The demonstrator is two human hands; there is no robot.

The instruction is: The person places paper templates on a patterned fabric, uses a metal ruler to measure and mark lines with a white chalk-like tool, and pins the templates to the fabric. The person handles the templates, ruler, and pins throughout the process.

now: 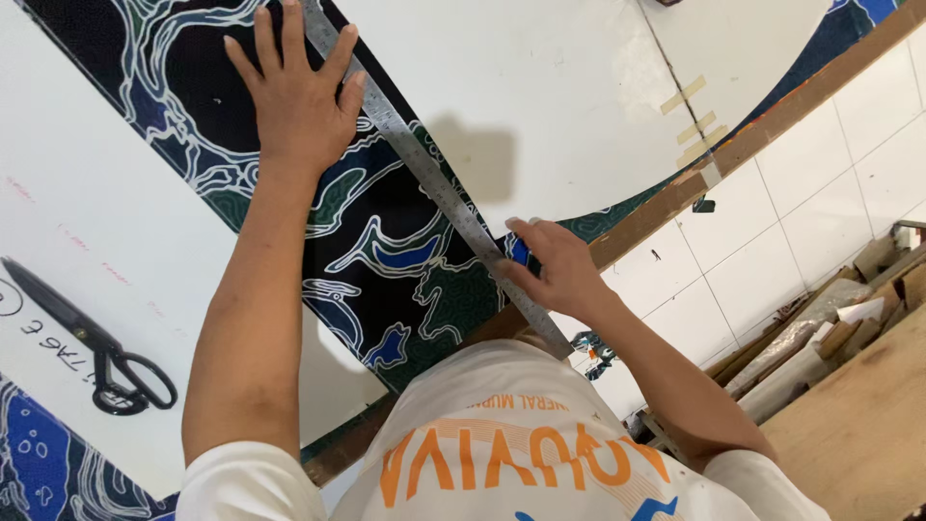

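The left hand (294, 92) presses flat and wide on the blue patterned cloth (386, 241) on the white table (540, 87), the right hand (555, 270) pinches maybe a blue marker beside the metal ruler (434, 183), so a line is being marked and needs a steady ruler.
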